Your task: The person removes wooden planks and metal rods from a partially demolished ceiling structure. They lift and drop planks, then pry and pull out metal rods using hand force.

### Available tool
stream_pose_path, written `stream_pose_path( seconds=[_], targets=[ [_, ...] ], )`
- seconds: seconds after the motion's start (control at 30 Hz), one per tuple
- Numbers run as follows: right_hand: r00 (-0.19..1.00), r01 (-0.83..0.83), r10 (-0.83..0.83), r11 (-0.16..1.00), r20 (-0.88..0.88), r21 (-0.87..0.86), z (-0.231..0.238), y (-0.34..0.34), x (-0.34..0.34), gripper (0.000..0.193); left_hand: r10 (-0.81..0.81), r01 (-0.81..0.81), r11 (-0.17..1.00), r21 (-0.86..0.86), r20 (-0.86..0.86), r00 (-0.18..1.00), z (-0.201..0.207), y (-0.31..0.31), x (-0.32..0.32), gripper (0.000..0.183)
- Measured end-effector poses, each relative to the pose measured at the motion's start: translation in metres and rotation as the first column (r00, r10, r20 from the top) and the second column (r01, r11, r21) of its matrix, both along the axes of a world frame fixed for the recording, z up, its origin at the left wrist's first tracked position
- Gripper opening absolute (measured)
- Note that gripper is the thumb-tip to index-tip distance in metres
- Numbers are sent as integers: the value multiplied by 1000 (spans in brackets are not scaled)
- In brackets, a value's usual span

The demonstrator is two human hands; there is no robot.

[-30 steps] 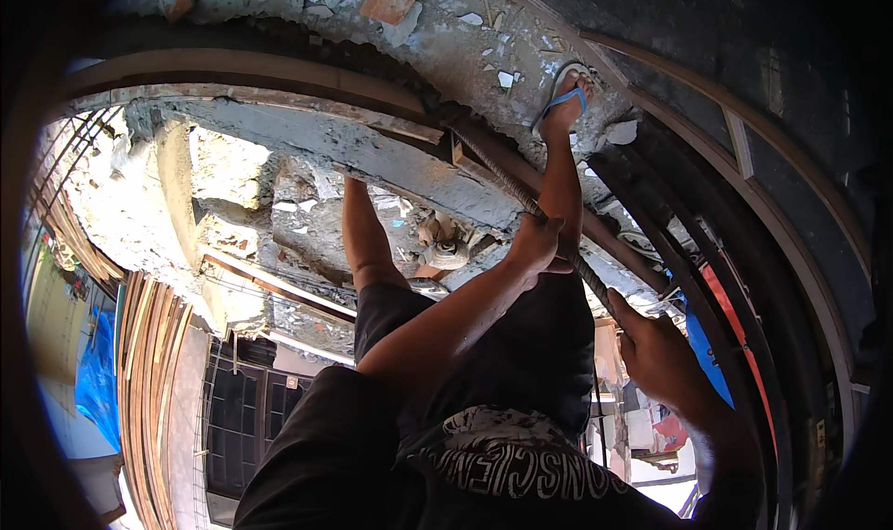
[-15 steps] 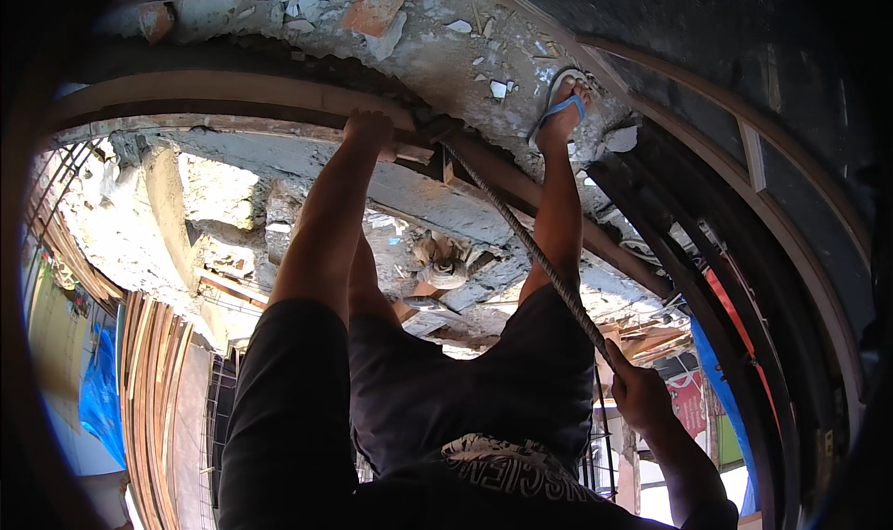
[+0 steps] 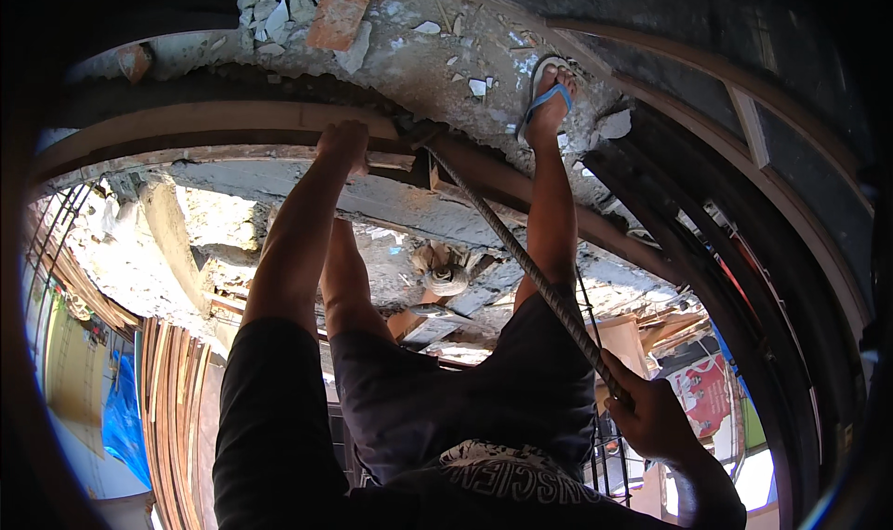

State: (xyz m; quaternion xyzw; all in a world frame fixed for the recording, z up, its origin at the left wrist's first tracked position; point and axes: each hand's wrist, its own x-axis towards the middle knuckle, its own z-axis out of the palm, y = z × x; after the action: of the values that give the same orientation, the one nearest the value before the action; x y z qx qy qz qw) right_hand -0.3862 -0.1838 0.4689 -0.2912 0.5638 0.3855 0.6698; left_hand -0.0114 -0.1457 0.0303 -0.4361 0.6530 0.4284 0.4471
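The left hand (image 3: 344, 147) reaches forward and is clenched on a long brown wooden beam (image 3: 223, 119), its fingers curled over the beam near the right-hand end. The right hand (image 3: 656, 420) is closed around the near end of a ribbed metal rod (image 3: 521, 256), low on the right, just beside the person's dark shorts (image 3: 465, 395). The rod slants up and to the left from that fist, and its far end meets the woodwork at the right end of the beam; shadow there makes it impossible to tell whether it is hooked, wedged or merely resting.

A splintered strip of wood (image 3: 288, 152) runs along the lower side of the beam, with a rough grey concrete ledge (image 3: 400, 198) just below it. Beyond the beam lies a dusty floor (image 3: 428, 65) scattered with pale rubble (image 3: 276, 19) and a flat reddish slab (image 3: 344, 9). The person's right foot, in a sandal (image 3: 558, 95) with a blue strap, stands on that floor, while the left foot is hidden behind the ledge. At the lower left, a stack of thin wooden slats (image 3: 172, 409) stands next to a blue sheet (image 3: 123, 423)
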Motion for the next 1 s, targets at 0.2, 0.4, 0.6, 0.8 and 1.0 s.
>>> stream_pose_path(
  seconds=[0.2, 0.4, 0.6, 0.8, 1.0],
  targets=[
    [966, -250, 257, 948, 12, -197, 0, 45, 7, 62, 27, -27, 996, -88, 4, 1000, 3, 8, 2, 66],
    [961, -275, 270, 942, -55, -192, -13, 94, -39, 67, 56, -55, 995, -86, 1, 998, 6, 6, 2, 57],
    [968, -249, 236, 936, -80, -250, -6, 134, -43, 66, 88, -84, 994, -68, 54, 995, 10, 3, -3, 56],
    [969, -246, 231, 932, -86, -265, -2, 157, -37, 68, 44, -42, 998, -47, 44, 998, 6, 3, -3, 68],
    [985, -171, 153, 947, -84, -274, 2, 191, -35, 71, 42, -39, 998, -57, 37, 998, 5, 4, -2, 70]
  ],
)
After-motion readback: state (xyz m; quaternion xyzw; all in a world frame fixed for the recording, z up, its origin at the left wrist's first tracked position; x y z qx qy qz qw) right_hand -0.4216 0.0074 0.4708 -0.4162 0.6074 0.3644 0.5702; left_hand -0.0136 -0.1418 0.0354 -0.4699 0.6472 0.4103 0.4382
